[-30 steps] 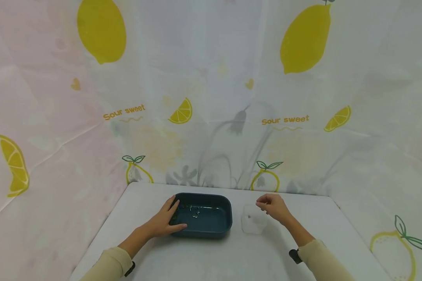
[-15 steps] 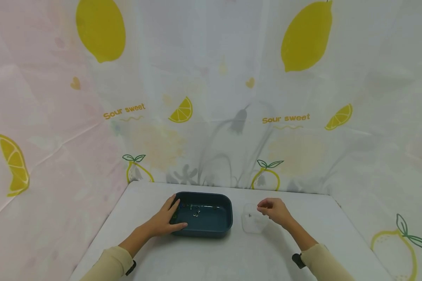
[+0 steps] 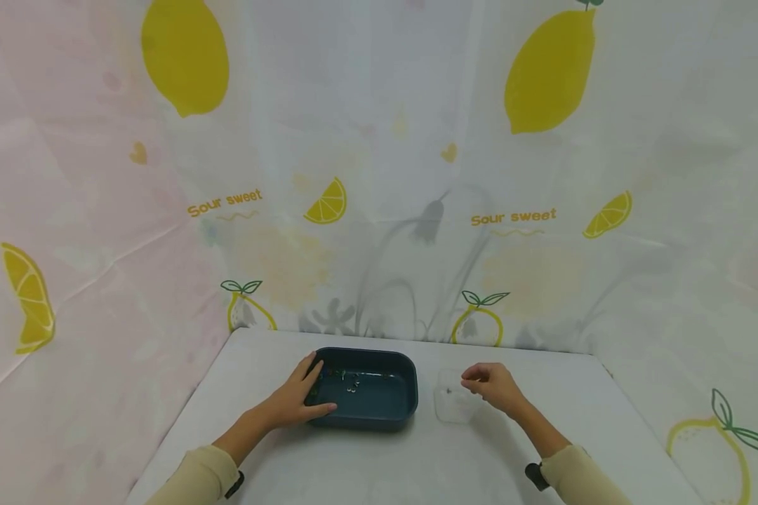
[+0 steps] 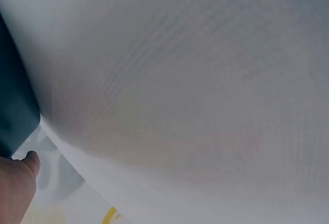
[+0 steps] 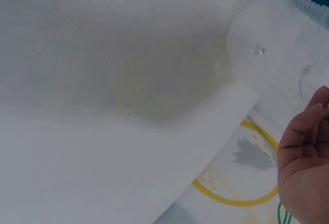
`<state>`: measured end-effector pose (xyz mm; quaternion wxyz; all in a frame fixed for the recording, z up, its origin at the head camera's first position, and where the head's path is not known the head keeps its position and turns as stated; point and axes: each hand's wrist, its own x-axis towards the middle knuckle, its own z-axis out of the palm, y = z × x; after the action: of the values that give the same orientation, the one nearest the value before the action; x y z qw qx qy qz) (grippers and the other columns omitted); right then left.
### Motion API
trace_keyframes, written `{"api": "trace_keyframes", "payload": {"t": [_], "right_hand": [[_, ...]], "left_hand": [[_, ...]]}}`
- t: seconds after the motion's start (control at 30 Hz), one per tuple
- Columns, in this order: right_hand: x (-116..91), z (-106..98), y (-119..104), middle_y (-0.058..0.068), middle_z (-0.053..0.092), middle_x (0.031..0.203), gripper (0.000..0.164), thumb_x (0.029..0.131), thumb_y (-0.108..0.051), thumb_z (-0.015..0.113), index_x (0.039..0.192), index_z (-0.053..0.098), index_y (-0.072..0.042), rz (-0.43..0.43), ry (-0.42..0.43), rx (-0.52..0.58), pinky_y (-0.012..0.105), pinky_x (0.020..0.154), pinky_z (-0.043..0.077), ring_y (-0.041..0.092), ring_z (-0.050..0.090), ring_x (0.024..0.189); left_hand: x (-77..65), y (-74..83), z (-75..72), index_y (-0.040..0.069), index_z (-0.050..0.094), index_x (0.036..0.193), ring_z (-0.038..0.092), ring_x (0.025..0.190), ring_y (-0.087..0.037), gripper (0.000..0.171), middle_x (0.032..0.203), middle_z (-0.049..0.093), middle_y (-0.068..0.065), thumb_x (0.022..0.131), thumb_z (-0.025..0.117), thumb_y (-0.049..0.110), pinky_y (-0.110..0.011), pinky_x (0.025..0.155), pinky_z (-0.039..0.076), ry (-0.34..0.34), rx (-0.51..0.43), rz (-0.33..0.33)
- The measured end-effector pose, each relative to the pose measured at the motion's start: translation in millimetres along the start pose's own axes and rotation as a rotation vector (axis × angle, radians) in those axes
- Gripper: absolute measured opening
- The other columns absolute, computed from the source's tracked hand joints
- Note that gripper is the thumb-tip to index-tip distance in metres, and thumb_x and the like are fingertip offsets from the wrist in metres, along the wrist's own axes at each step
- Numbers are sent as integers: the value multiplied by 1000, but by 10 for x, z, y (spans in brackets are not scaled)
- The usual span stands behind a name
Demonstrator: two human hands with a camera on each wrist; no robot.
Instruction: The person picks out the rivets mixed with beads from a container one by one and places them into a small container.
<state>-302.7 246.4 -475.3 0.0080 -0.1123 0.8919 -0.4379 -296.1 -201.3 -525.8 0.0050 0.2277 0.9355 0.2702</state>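
"What sort of place is this?"

"A small booth or screened-off corner; whether it stands in a home, a lab or a studio, I can't tell."

"What shows it?"

"Creased sheeting (image 3: 379,140) hangs behind and on both sides, printed with lemons (image 3: 185,56) and the words (image 3: 514,216) 'Sour sweet', and closes round a white table (image 3: 379,466)."

"And the wrist views?"

"Both catch the same sheeting just beyond the table."

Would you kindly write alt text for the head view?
A person's left hand rests on a dark blue tray containing small pieces; the right hand is near a clear container on a white table before a lemon-print backdrop.
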Motion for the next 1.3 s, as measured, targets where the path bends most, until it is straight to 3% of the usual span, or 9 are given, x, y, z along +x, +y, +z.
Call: {"api": "trace_keyframes", "payload": {"t": [0.23, 0.37, 0.77, 1.3], "right_hand": [[-2, 15, -13, 11, 73, 88, 14, 89, -11, 72, 96, 73, 1, -16, 0, 4, 25, 59, 48, 16, 63, 72], [-4, 34, 2, 12, 74, 90, 14, 88, -11, 73, 96, 74, 1, -13, 0, 1, 25, 60, 49, 18, 65, 73], [-6, 64, -17, 11, 74, 91, 16, 88, -10, 73, 97, 74, 3, -20, 2, -46, 23, 61, 49, 12, 61, 72], [37, 93, 26, 6, 73, 87, 12, 87, -13, 75, 92, 76, -3, -25, 7, -94, 23, 60, 48, 10, 56, 69]], "left_hand": [[0, -11, -2, 1, 22, 156, 16, 150, -43, 104, 165, 6, -23, 85, 65, 64, -61, 112, 31, 2, 2, 10], [-6, 4, -4, 1, 22, 156, 16, 150, -43, 104, 165, 6, -23, 85, 65, 64, -61, 113, 30, -3, -9, 7], [-7, 8, 4, 1, 22, 156, 16, 150, -43, 105, 165, 6, -22, 85, 65, 64, -61, 112, 31, 4, -4, 4], [1, -13, 20, 1, 21, 157, 15, 150, -44, 105, 165, 5, -22, 85, 65, 64, -62, 112, 30, 6, -11, 6]]}}
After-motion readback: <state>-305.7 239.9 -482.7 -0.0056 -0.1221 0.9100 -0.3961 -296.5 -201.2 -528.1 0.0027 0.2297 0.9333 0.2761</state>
